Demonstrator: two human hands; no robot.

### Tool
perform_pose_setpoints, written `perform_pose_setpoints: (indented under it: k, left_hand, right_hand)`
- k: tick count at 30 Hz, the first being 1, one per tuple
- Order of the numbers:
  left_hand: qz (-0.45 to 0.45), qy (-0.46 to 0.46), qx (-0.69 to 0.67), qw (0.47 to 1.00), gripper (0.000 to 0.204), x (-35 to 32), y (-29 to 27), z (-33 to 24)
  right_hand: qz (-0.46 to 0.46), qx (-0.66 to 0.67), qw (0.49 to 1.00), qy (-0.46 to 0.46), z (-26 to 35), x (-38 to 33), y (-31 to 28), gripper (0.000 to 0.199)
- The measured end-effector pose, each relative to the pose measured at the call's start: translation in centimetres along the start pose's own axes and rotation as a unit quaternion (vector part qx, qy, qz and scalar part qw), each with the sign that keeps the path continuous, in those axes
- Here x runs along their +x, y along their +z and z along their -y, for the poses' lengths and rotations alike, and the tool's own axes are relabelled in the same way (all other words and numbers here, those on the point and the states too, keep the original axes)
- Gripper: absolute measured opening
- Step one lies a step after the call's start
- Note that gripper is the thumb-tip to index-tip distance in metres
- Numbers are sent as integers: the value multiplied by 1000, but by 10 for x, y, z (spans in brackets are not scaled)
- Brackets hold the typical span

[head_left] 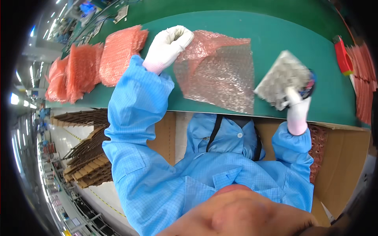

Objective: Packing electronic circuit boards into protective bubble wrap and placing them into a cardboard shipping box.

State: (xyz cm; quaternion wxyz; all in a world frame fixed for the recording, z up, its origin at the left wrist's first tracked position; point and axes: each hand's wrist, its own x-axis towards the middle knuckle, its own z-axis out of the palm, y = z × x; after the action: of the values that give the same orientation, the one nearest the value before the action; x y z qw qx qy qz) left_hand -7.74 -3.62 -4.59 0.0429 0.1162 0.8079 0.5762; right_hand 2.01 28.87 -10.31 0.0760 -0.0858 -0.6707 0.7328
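Observation:
My left hand (168, 44), in a white glove, has its fingers curled in a pinch at the upper left edge of a pink translucent bubble-wrap bag (220, 70). The bag lies flat on the green table, with its upper left part lifted and creased. Farther right, my gloved right hand (297, 108) grips a flat, silver-grey squarish part (284, 76) by its lower right side. Motion blurs this part, so its exact kind is unclear. A dark round piece (309, 83) shows at its right edge, beside my fingers.
Stacks of pink bubble-wrap bags (120, 55) stand on the table's left side. At the right edge are a red and yellow tool (343, 56) and more pink sheets (363, 78). An open cardboard box (340, 165) sits below the table's front edge; brown cardboard dividers (88, 157) are piled lower left.

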Motion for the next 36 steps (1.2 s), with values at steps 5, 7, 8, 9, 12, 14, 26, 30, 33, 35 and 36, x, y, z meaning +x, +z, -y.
perform_pose_setpoints:
  k: [5,7,8,9,12,14,26,30,33,35,36]
  left_hand:
    - [53,31,-7,998,18,4,25,-7]
    - [75,41,-27,996,18,2,37,-13]
    - [84,52,-30,995,18,2,47,-16]
    - [89,57,-31,994,19,2,54,-14]
    - [117,55,-87,988,18,-2,67,-31]
    - [126,33,-85,988,16,-11,68,-53]
    - [266,267,253,891,10,-62,113,-74]
    - [215,235,185,930,7,-56,102,-83]
    - [158,194,82,965,6,-52,97,-77]
    - [197,233,128,943,6,-58,101,-79]
    - [216,299,200,908,7,-62,104,-80]
  right_hand:
    - [-174,13,962,-210,10,-18,-56,24]
    - [35,-108,993,-42,20,-42,-79,24]
    - [27,102,976,188,27,-53,-48,40]
    - [79,-30,982,167,59,-59,0,26]
    - [295,-60,948,101,29,-44,30,48]
    - [271,37,949,161,22,-39,39,41]
    - [233,152,960,-3,-11,-24,61,52]
    - [328,-45,924,-188,-6,-16,50,52]
    - [324,-136,934,-61,-7,-18,50,62]
    - [278,-121,924,-232,-14,-14,48,58]
    - [276,-119,925,-232,-15,-15,51,58]
